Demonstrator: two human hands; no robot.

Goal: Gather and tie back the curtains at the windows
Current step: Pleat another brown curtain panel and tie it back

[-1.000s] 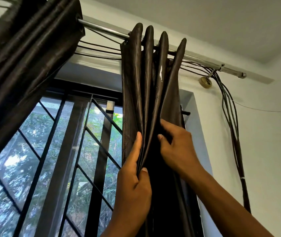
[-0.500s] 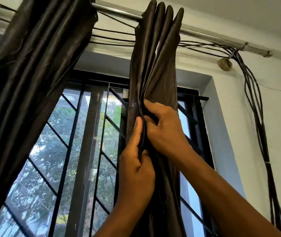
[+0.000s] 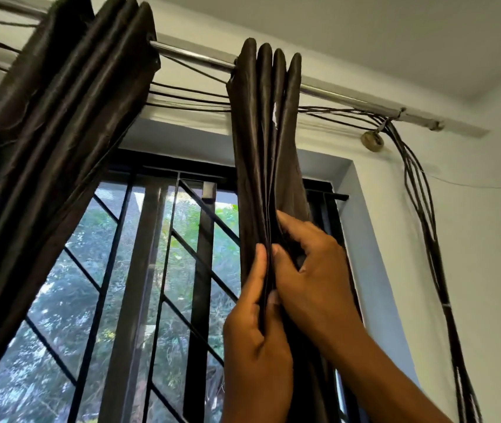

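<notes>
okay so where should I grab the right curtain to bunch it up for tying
Probably the pleated bundle of the right curtain, where the left hand and right hand already pinch it. Wrap it from the room side: there the folds stack into one narrow vertical column.

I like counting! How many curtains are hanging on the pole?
2. One dark curtain hangs at the left, running off the picture's edge. The other curtain is bunched at the middle, pinched by the left hand and right hand. More may hang out of view.

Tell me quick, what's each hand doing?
Left hand: pinches the right curtain folds.
Right hand: grips the same curtain's folds.
</notes>
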